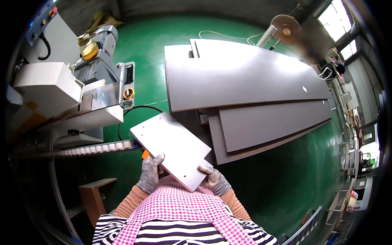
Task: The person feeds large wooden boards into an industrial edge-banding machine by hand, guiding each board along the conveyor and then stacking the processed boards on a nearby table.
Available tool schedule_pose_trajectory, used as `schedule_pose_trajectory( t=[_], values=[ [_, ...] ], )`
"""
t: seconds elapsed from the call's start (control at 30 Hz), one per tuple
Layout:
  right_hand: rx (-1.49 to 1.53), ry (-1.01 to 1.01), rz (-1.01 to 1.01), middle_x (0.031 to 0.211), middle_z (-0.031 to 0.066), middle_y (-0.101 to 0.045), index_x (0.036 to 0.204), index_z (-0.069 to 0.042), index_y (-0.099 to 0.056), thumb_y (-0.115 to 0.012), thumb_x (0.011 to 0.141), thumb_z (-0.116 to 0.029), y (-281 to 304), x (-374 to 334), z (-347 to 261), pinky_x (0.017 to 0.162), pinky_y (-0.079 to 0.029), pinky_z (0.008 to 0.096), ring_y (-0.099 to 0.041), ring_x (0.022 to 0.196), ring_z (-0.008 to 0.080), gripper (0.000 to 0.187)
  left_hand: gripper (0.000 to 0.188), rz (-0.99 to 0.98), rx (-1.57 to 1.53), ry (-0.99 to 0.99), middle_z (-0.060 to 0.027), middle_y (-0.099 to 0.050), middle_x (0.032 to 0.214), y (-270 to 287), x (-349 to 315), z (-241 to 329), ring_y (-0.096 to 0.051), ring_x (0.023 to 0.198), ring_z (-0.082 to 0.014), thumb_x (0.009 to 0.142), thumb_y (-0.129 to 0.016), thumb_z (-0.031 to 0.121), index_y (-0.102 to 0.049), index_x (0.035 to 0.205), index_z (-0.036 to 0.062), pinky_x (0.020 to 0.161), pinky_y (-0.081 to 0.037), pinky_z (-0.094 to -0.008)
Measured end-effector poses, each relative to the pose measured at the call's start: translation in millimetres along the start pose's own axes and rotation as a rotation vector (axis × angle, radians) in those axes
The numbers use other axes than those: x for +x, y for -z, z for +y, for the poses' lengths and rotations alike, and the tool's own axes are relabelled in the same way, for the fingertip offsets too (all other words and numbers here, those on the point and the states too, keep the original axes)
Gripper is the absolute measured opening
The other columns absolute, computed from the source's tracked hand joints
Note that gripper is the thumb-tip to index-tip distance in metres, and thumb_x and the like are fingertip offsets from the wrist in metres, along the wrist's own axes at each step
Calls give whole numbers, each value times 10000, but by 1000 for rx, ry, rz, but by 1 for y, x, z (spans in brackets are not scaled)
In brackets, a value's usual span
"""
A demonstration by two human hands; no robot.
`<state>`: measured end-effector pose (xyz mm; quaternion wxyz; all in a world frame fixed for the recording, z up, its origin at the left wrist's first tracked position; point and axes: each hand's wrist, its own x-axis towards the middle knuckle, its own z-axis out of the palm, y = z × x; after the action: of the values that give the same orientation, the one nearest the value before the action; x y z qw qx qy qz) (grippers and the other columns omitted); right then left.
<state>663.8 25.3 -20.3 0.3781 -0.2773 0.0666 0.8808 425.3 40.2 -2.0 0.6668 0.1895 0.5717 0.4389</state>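
Observation:
A pale grey rectangular board with small drilled holes near its ends is held in front of my body, tilted across the view. My left hand, in a grey glove, is closed on its near left edge, thumb on top. At the right edge my right hand, gloved alike, is closed with its thumb on a small part jutting out beside the board. Whether that part is a second board underneath, I cannot tell. The fingers of both hands are partly hidden. A small orange piece shows by my left hand.
Large grey panels lie stacked ahead, to the right. A machine with a motor stands at the left, with a roller rail running toward me. Farther off are a fan and a cable on the green floor.

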Motion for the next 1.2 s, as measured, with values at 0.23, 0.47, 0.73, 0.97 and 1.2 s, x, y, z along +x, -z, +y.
schedule_pose_trajectory(
  t=[0.23, 0.47, 0.73, 0.97, 1.2],
  values=[
    [-195, 230, -126, 1199, 187, -552, 1287, 27, -423, -652, 765, -93, -11, -54, -60, 951, -461, 470, -568, 1098, 323, 583, 476, -364, 156, -319, -65, -585, 1073, -10, 16, -6, -566, 971, -135, 977, -387, 421, -496, 1214, 23, 848, -459, -277],
    [-230, 575, 124, 1020, 90, -650, 1113, -51, -563, -707, 772, -108, 28, -25, -150, 719, -588, 424, -658, 913, 244, 374, 668, -72, -25, -392, -103, -286, 1480, -34, 156, 23, -222, 1382, -224, 944, -481, 414, -196, 1468, 115, 1104, -194, -339],
    [-266, 663, 341, 999, 21, -643, 1109, -121, -565, -705, 811, -209, 54, 20, -267, 638, -588, 352, -653, 859, 192, 341, 733, 180, 391, -270, -109, -403, 1366, -81, 252, 24, -547, 1061, -239, 898, -580, 212, -134, 1477, 273, 747, -537, -362],
    [-1039, 324, 939, 759, 123, -640, 976, -78, -550, -682, 785, -498, 61, 11, -325, 605, -514, 423, -615, 616, 242, 480, 705, 162, 243, -135, -128, -451, 1267, -117, 224, 40, -580, 921, -215, 916, -520, 111, -127, 1470, 298, 620, -560, -355],
    [-2453, 1182, 1171, 1273, 190, -497, 1272, -106, -472, -599, 749, -628, 15, 27, -308, 1013, -308, 535, -471, 1158, 366, 750, 700, 142, 258, -157, -110, -379, 1332, -138, 220, 36, -569, 947, -221, 921, -511, 94, -113, 1471, 264, 663, -570, -367]
  ],
)
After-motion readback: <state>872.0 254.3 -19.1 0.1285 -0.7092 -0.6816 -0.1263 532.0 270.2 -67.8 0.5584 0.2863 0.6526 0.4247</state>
